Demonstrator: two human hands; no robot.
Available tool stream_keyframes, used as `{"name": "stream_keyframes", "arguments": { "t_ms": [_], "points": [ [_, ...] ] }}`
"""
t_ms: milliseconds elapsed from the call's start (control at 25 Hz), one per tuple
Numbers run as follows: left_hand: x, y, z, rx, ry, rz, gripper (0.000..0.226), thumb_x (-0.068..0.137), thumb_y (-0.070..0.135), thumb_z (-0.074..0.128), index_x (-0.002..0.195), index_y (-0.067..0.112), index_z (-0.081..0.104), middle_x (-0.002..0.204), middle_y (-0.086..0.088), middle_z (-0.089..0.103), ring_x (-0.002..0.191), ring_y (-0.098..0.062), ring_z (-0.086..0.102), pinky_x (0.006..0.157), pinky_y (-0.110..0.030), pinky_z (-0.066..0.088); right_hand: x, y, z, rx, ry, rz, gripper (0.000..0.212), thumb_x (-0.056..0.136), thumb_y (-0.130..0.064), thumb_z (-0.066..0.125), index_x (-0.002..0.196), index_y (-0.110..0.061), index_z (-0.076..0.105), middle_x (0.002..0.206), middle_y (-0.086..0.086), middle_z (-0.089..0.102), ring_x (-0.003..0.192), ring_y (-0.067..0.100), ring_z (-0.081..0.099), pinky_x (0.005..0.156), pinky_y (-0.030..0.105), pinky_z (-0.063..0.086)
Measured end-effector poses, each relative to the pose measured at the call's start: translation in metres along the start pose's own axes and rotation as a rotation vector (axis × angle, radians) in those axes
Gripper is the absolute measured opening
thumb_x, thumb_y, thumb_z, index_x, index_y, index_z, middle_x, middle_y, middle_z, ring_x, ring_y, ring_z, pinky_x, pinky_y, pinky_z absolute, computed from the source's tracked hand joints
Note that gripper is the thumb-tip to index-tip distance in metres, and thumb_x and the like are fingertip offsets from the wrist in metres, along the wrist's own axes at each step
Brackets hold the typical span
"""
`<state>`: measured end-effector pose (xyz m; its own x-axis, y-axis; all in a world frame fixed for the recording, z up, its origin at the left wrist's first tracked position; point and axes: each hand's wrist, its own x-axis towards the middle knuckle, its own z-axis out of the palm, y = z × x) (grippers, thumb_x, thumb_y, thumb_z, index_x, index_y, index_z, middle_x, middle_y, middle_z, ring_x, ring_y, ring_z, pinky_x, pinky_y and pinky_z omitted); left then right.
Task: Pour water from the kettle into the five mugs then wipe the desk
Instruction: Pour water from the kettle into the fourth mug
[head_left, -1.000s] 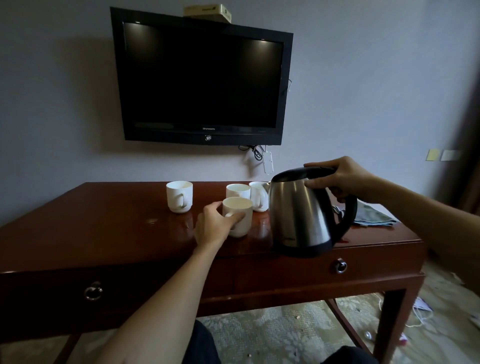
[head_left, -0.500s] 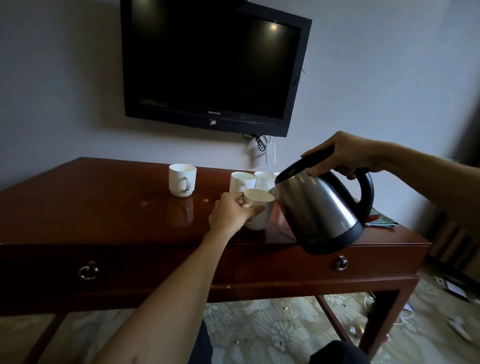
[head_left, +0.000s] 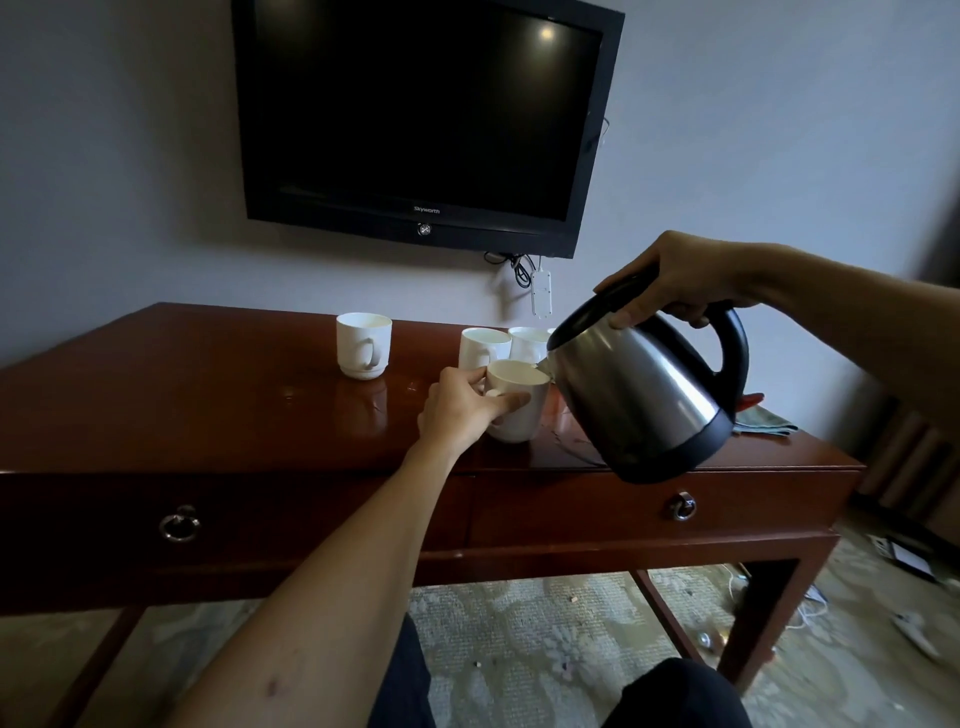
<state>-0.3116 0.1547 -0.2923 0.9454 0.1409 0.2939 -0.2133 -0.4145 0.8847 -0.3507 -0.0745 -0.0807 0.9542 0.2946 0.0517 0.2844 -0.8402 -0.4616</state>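
the kettle (head_left: 639, 400) has risen off the desk (head_left: 208, 415) and tipped, spout at the mug (head_left: 519, 405).

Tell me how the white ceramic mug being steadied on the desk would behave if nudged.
The white ceramic mug looks rigid and probably breakable. On the glossy wooden desk it would likely slide, not grip. The left hand holding it suggests it could shift or tip.

Both forearms are showing bare from elbow to wrist, with no sleeves, watch or rings in view. The left hand (head_left: 460, 410) and right hand (head_left: 675, 283) are wearing no gloves. Dark trousers are covering the knees (head_left: 670, 696) at the bottom edge of the view.
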Motion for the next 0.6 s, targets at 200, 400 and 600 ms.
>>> {"name": "stream_keyframes", "arguments": {
  "t_ms": [200, 400, 600],
  "points": [
    [0.0023, -0.0015, 0.0002, -0.021, -0.005, -0.001, 0.107, 0.039, 0.088, 0.074, 0.13, 0.031, 0.07, 0.108, 0.006, 0.077, 0.107, -0.021, 0.07, 0.092, -0.049, 0.056, 0.0021, -0.0025, -0.002, -0.022, -0.014, -0.008, 0.046, 0.075, -0.017, 0.087, 0.12, -0.019, 0.075, 0.049, 0.003, 0.043, 0.041, 0.013, 0.03, 0.04, 0.025, 0.037],
    [0.005, -0.005, 0.0019, -0.042, 0.011, 0.003, 0.093, 0.05, 0.077, 0.083, 0.128, 0.03, 0.071, 0.11, 0.004, 0.077, 0.109, -0.022, 0.069, 0.093, -0.048, 0.056, 0.003, -0.002, -0.0025, -0.037, -0.021, -0.009, 0.046, 0.076, -0.016, 0.086, 0.121, -0.018, 0.075, 0.047, 0.002, 0.041, 0.04, 0.013, 0.029, 0.04, 0.024, 0.037],
    [0.0094, -0.0097, 0.004, -0.048, 0.015, 0.001, 0.083, 0.059, 0.068, 0.088, 0.128, 0.027, 0.072, 0.111, 0.003, 0.077, 0.109, -0.022, 0.068, 0.093, -0.046, 0.056, 0.0073, -0.0049, -0.0051, -0.07, -0.037, -0.023, 0.049, 0.078, -0.017, 0.085, 0.125, -0.018, 0.073, 0.047, 0.002, 0.041, 0.039, 0.013, 0.031, 0.04, 0.024, 0.038]
  ]
}}
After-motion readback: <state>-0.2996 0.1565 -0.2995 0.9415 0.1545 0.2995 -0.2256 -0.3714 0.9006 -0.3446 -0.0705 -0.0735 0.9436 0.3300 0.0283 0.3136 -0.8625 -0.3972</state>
